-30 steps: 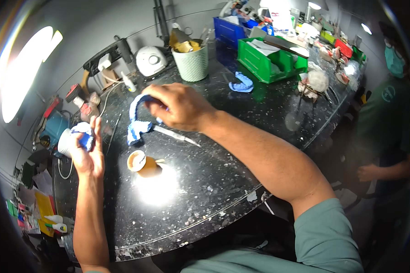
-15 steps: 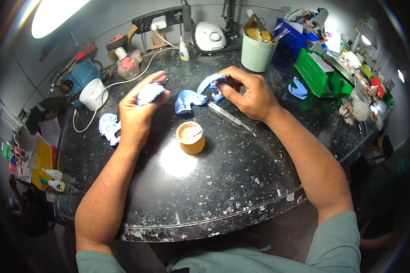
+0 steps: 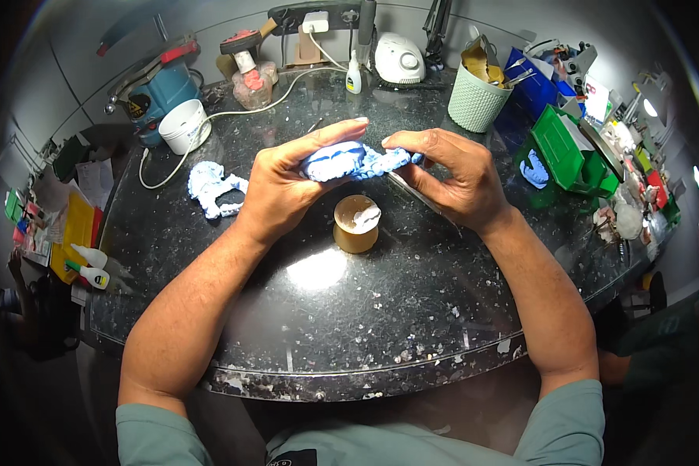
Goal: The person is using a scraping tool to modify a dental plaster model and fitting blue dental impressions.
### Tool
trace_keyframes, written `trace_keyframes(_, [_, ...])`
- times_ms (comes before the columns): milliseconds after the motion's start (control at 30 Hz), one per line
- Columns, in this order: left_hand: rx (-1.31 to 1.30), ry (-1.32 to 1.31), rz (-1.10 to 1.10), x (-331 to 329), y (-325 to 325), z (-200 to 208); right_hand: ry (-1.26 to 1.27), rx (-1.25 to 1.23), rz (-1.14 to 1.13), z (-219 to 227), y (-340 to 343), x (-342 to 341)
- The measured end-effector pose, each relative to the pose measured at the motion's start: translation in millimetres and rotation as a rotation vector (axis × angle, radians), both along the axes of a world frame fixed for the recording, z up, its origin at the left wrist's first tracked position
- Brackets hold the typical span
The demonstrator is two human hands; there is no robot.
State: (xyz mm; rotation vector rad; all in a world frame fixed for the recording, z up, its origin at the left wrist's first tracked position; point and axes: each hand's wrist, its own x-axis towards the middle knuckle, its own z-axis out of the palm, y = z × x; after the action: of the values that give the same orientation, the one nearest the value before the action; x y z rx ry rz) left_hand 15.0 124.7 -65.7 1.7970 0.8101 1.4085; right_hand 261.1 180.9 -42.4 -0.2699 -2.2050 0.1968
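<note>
My left hand [image 3: 276, 190] grips a rounded, blue dental cast [image 3: 332, 165] between thumb and fingers above the bench. In the pinch of my right hand [image 3: 470, 179] is a rough, curved blue cast piece [image 3: 387, 161]. The two blue pieces meet or overlap between my hands; whether they are joined I cannot tell. Below them stands a small yellow-brown pot [image 3: 356, 239] with whitish material inside. A slim, pale tool [image 3: 427, 200] lies partly under my right hand. Left of my left hand rests a horseshoe-shaped blue cast [image 3: 208, 186].
Another blue piece [image 3: 533, 169] lies beside a green bin [image 3: 555, 144] on the right. A pale green basket [image 3: 478, 97], a white machine [image 3: 400, 60] and a small bottle [image 3: 353, 74] stand at the back. A white cup [image 3: 185, 128] and a cable [image 3: 248, 111] are at left.
My hands have come together, bringing the two blue pieces against each other. The view has shifted, so the bench things appear farther right. The middle piece on the bench is now hidden or lifted.
</note>
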Motion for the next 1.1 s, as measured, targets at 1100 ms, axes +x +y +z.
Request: trace_keyframes(1100, [0.468,0.335,0.518,14.8,-13.6,14.0,-0.039,-0.225,0.168,2.7,-8.0,-2.9])
